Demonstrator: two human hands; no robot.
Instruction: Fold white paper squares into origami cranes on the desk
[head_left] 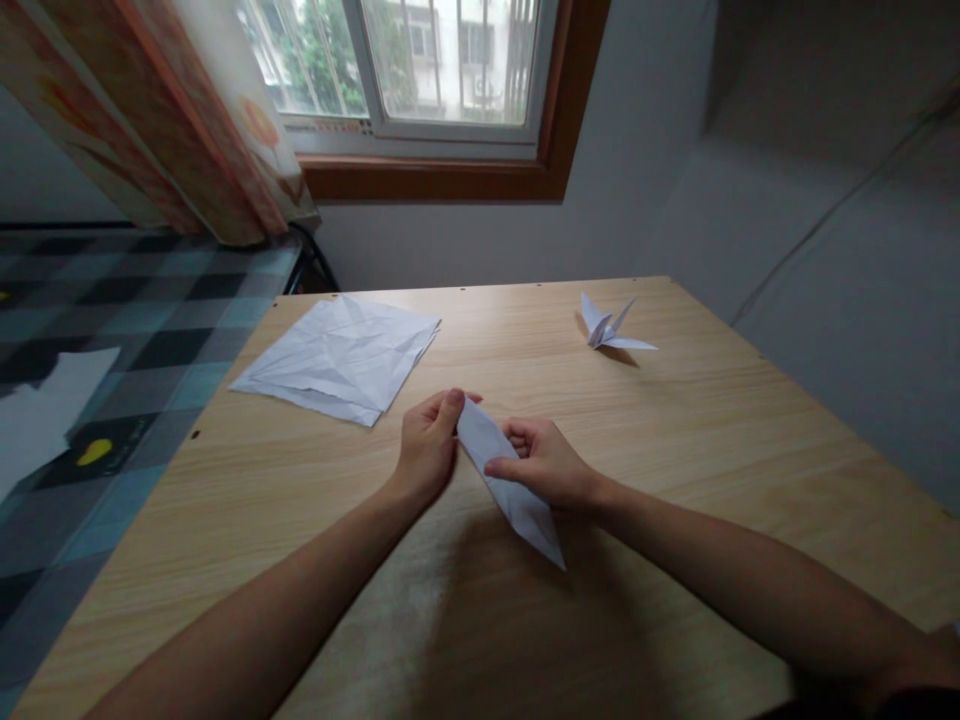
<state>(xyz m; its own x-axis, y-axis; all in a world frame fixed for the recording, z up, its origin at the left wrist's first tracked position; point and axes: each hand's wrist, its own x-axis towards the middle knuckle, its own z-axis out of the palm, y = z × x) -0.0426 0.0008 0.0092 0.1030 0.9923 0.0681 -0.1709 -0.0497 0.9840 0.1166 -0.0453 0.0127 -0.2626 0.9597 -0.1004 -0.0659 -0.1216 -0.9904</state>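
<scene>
At a wooden table [675, 480] under a window [420, 60], my two hands work one folded paper piece [510, 490], a long narrow white diamond. My left hand [427, 450] pinches its far tip, thumb and fingers closed on the paper; my right hand [544, 465] grips its middle, thumb pressed on top and fingers curled beneath. The piece sits just above the tabletop near the table's centre, its long axis running diagonally: one point aimed away and to my left, the other toward me and to my right. One finished paper crane [611, 328] stands well apart at the far right of the table. One loose stack of creased white sheets [337, 360] lies at the far left; how many sheets it holds I cannot tell. No containers are in view.
</scene>
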